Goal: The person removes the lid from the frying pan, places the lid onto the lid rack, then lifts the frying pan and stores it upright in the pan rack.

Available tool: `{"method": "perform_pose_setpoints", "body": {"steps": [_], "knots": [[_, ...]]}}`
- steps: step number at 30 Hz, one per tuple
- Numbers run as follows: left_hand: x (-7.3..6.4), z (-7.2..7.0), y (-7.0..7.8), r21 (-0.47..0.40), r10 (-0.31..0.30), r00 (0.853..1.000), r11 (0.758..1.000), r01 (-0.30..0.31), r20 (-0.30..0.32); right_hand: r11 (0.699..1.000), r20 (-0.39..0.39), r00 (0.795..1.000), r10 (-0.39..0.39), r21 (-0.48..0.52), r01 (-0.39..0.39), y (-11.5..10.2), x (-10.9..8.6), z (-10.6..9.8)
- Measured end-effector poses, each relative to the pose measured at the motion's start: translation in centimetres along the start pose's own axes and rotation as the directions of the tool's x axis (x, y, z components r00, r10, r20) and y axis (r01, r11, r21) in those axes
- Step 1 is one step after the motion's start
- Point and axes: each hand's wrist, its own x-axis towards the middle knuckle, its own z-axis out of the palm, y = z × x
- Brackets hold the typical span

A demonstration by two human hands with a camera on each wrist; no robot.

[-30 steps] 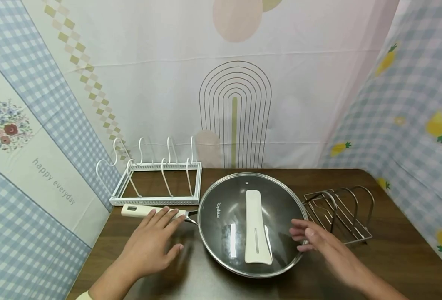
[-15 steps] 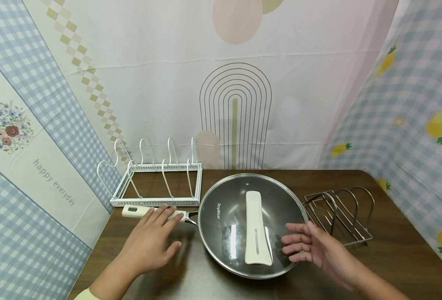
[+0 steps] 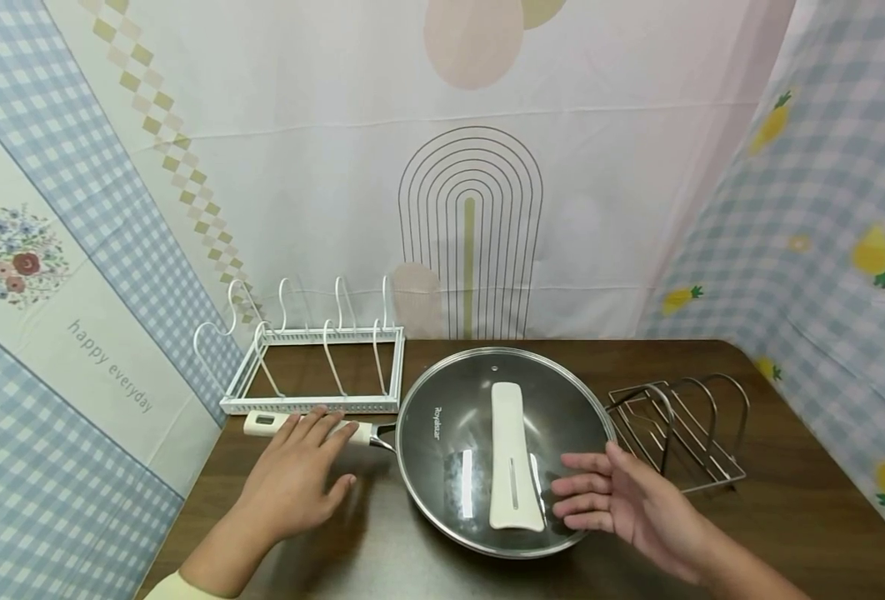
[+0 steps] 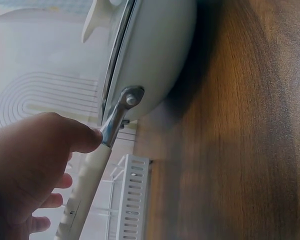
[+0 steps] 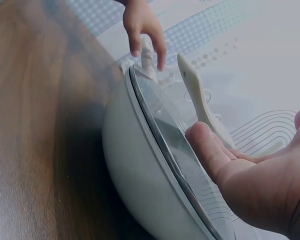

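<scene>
A wok with a pale body sits on the table, covered by a glass lid with a steel rim. Across the lid runs a long cream lid handle. My left hand is over the cream wok handle, fingers spread and not wrapped round it; whether they touch it I cannot tell. Above the lid's right side is my right hand, fingers extended towards the lid handle and holding nothing. In the right wrist view the lid handle stands up from the glass, beyond those fingers.
A white rack with several curved dividers stands behind the wok handle. To the right of the wok is a dark metal wire rack. Patterned cloths hang behind and at both sides of the wooden table.
My right hand has moved left over the lid, nearer the lid handle, and its palm has turned more into view. The left hand has shifted slightly left along the wok handle.
</scene>
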Motion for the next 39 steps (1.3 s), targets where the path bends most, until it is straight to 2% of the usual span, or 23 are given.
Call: {"method": "perform_pose_setpoints", "body": {"steps": [7,14,22,39], "knots": [[0.1,0.1,-0.3,0.005,-0.016,1.0,1.0,0.016,0.006,1.0,-0.008,1.0,0.019,0.015,-0.019,0.1,0.4,0.3],[0.1,0.2,-0.5,0.011,-0.04,0.998,0.999,0.04,0.045,0.998,-0.006,0.999,0.047,0.045,-0.047,0.3,0.8,0.6],[0.3,0.4,-0.9,0.011,-0.026,0.999,1.0,0.025,0.031,0.995,-0.042,0.995,0.093,0.033,-0.092,0.3,1.2,0.9],[0.7,1.0,-1.6,0.036,-0.008,1.0,0.999,0.009,-0.013,0.992,-0.089,0.988,0.124,0.016,-0.123,0.7,2.1,1.5]]}}
